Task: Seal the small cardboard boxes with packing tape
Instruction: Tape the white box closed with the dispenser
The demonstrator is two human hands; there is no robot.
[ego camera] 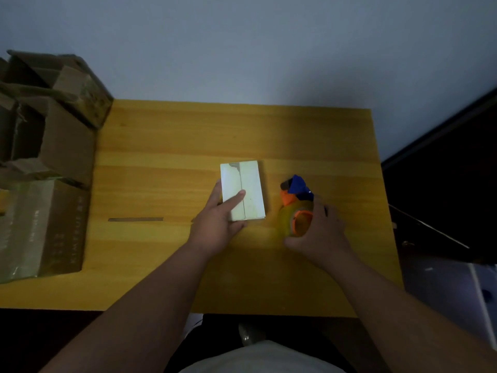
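Box [246, 191] flaps lie closed on the desk [161, 157], seam untaped. Our left hand [217, 222] grips its near-left corner; our right hand [321, 228] clasps the tape dispenser [295, 208].

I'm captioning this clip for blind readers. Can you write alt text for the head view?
A person's left hand holds a small white box on a yellow table while the right hand grips a tape dispenser beside it. Open cardboard boxes sit at the left.

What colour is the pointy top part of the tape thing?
Blue, on the tape dispenser; the head view shows it best.
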